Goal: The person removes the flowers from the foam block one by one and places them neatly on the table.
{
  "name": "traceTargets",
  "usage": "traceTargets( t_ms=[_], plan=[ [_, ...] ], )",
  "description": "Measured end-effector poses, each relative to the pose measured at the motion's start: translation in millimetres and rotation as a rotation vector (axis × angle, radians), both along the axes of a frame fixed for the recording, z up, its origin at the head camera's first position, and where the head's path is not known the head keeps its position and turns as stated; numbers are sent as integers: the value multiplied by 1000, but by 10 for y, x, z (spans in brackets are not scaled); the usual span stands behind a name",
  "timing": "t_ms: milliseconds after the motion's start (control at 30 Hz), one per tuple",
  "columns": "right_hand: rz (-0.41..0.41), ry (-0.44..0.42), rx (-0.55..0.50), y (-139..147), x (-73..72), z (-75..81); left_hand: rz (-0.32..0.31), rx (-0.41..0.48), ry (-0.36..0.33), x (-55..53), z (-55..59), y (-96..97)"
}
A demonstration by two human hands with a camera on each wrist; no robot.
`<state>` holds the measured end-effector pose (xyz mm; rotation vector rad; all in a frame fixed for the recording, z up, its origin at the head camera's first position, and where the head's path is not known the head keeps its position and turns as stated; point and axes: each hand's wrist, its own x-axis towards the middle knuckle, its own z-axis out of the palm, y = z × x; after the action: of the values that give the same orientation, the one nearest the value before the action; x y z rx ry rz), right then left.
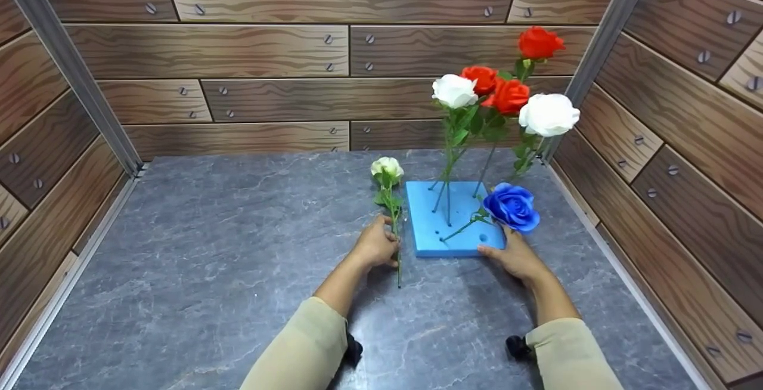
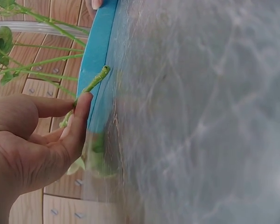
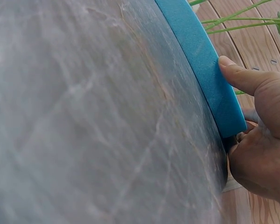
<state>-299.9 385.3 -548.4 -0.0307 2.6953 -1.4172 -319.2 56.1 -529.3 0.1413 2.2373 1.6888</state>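
Left of the blue foam block [image 1: 426, 223], my left hand [image 1: 375, 245] pinches the green stem of a small cream-white rose [image 1: 387, 169]. Its bloom points away from me. In the left wrist view the cut stem end [image 2: 101, 73] pokes out past thumb and fingers. My right hand [image 1: 517, 257] grips the block's near right corner, thumb [image 3: 229, 64] on the block and the other fingers partly hidden behind it. A blue rose [image 1: 512, 207] leans from a front hole to the right, over that hand. Three red roses [image 1: 539, 43] and two white roses [image 1: 549, 115] rise from the block.
The block has bare holes [image 1: 483, 238] near its front. Beneath everything lies a grey marbled tabletop [image 1: 226, 247]. Wood-patterned panels [image 1: 268, 50] enclose the back and sides, with metal rails [image 1: 77, 68] in the corners.
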Motion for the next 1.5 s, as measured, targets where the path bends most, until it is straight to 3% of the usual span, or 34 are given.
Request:
traceTargets(
  t_ms=[200,500,733,1233,1500],
  plan=[
    [1,19,-10,-5,2,-11,17,-26,7,3,-4,13],
    [3,8,13,-6,3,-7,45,-139,62,1,4,56],
    [-8,-17,35,3,2,-1,23,-234,111,1,26,65],
    [-9,-20,38,6,-13,-9,16,-255,104,-19,35,86],
    [-5,-8,23,11,-7,-21,34,-481,285,-2,77,102]
  ],
)
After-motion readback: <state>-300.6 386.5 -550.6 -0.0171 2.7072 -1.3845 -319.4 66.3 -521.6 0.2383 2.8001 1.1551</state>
